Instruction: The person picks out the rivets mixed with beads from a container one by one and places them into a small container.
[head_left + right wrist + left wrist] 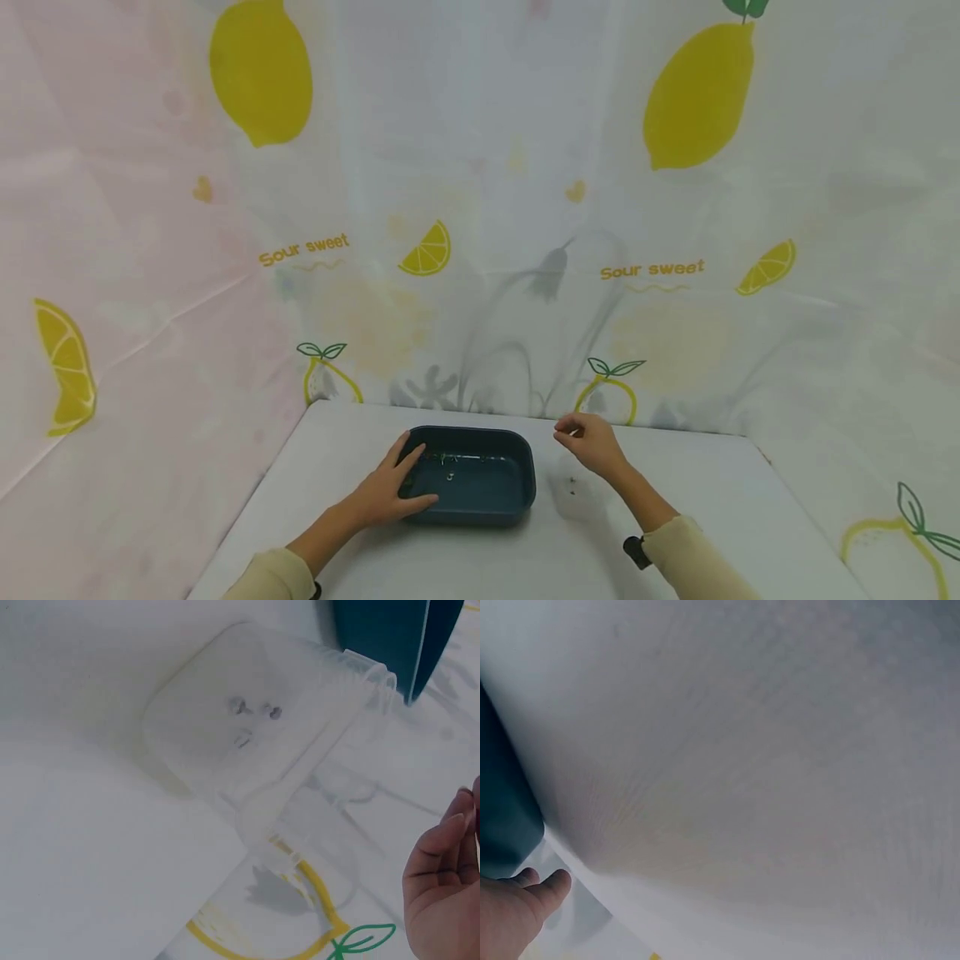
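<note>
A deep dark-blue rectangular dish point(467, 518) stands on the white table, with a few tiny shiny bits point(450, 477) inside, too small to name. Spread over its left side, my left hand point(378, 497) rests on the rim with the fingers apart. To the right of the dish sits a clear plastic box point(195, 731) holding several small dark metallic-looking pieces point(240, 706). My right hand point(594, 446) is raised beyond the box, fingers bent and fingertips close to the thumb. Whether something tiny is between those fingertips is hidden.
The white table point(330, 442) reaches back to a hanging cloth point(510, 208) printed with lemons and the words "Sour sweet". The cloth also closes in both sides. A dark wrist device point(637, 552) sits at my right cuff.
</note>
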A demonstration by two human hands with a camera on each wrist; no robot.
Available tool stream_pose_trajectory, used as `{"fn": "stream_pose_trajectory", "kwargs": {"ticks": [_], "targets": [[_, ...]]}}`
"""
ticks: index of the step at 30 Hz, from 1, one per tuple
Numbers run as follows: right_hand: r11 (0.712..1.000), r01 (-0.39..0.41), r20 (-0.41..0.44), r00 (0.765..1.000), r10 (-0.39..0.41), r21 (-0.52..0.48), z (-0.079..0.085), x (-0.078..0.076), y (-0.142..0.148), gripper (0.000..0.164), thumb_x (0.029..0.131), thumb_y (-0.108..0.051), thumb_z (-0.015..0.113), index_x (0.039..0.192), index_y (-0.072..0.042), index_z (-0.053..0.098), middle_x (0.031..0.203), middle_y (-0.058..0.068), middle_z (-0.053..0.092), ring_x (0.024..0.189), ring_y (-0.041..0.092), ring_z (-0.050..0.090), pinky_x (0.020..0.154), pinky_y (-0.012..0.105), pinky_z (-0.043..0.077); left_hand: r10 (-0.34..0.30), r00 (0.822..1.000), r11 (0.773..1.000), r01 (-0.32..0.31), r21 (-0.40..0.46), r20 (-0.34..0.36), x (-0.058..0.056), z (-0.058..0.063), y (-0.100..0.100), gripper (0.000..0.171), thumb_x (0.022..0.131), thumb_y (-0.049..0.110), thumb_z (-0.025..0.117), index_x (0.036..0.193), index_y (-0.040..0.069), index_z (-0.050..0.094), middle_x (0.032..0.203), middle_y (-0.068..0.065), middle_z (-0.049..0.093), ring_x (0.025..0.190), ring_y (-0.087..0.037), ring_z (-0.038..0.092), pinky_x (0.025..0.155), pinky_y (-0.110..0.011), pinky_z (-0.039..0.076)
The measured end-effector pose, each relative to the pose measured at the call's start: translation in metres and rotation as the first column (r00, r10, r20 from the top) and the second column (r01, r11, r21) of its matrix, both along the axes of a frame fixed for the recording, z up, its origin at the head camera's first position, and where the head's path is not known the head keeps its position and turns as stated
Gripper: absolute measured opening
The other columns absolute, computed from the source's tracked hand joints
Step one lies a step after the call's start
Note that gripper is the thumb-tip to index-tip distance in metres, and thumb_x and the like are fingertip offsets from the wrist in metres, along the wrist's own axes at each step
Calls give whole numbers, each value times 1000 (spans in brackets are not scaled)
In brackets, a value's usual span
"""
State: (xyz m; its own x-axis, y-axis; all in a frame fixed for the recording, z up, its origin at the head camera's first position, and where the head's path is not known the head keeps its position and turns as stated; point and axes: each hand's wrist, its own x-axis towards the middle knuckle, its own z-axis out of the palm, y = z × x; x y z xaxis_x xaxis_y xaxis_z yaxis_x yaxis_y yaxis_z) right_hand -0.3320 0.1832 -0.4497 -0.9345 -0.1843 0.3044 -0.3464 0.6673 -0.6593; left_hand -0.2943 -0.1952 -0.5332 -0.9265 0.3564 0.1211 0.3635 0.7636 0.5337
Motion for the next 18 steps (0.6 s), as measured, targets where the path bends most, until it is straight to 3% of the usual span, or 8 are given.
{"fn": "stream_pose_trajectory", "kwargs": {"ticks": [9,18], "targets": [[1000,-5,-7,1000,5,7,8,4,15,4,88,-8,73,91,-6,73,89,6,72,75,14,65,65,23,51,1,1000,1000,-1,-14,-1,0,3,-2,95,82,68,65,156,17,33,165,-19,9,137,-47,41,101,-63,42],[1000,17,31,999,-18,19,13,10,23,5,88,-10,74,88,-6,71,87,6,71,75,13,63,63,23,50,-4,1000,1000,4,-24,7,-2,-1,-1,96,83,69,63,156,17,31,166,-18,8,139,-46,39,102,-63,41]]}}
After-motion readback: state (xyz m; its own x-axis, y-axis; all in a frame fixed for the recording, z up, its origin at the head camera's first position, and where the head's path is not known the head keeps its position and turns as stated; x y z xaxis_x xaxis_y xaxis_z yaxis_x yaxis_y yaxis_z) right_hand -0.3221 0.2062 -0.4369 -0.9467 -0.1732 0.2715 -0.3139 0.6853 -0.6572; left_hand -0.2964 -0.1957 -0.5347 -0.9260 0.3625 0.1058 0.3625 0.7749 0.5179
